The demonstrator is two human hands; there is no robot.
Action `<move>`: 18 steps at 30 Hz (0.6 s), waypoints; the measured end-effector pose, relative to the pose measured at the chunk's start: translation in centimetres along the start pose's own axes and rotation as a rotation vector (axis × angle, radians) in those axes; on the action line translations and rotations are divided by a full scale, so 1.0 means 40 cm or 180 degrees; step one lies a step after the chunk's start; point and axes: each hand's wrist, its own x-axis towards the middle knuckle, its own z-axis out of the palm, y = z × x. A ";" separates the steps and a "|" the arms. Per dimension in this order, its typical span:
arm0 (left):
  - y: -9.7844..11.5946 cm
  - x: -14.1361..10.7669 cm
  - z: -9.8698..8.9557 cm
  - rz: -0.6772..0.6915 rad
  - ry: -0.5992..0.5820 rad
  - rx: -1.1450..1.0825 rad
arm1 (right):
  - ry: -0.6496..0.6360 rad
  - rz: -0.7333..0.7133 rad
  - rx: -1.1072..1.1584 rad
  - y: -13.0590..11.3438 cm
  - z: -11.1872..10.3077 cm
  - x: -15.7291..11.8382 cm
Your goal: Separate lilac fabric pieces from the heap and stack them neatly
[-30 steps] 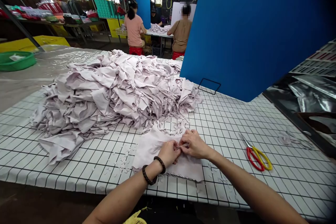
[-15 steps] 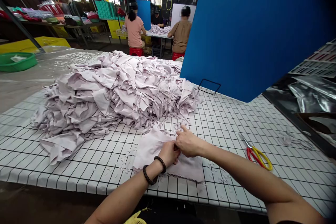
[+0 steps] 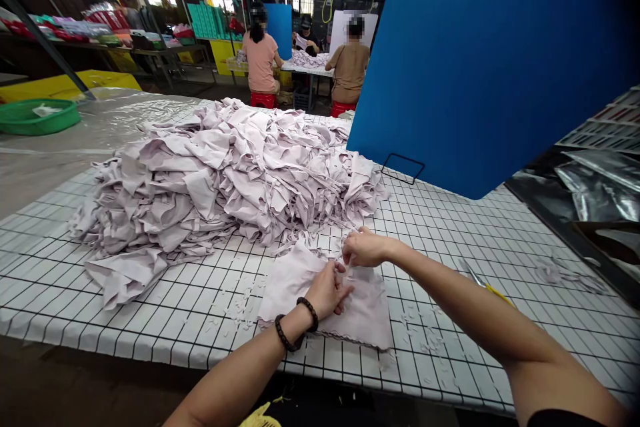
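A pale lilac fabric piece with a wavy lower edge lies spread in front of me on the grid-patterned tablecloth. On its middle rests my left hand, two dark beaded bracelets at the wrist; its thumb and fingers are apart against the cloth. My right hand is at the upper edge of the piece, its bent fingers pinching a bit of the fabric. Just beyond both hands rises a large heap of the same lilac fabric pieces. Scissors lie to the right, partly hidden behind my right forearm.
A large blue board on a black wire stand stands at the right. Small fabric scraps dot the tablecloth. At far left sits a green basin. Several people work at a table in the background.
My right hand has moved slightly up and right, away from my left hand, its fingers bending downward. My left hand's fingers have loosened. My right forearm now covers more of the scissors.
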 end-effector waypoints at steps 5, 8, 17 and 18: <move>0.006 -0.049 -0.012 0.0497 0.0444 -0.0275 | 0.1565 0.0537 0.0419 0.009 0.001 0.042; -0.002 -0.073 -0.035 0.0377 0.0336 -0.0770 | 0.1776 0.0013 0.1007 -0.050 0.005 0.114; -0.024 -0.069 -0.115 -0.0273 -0.0034 -0.2580 | 0.0248 0.0750 0.1157 -0.149 -0.022 0.331; -0.026 -0.069 -0.117 -0.0267 -0.0076 -0.2624 | 0.0215 0.0797 0.1104 -0.154 -0.025 0.341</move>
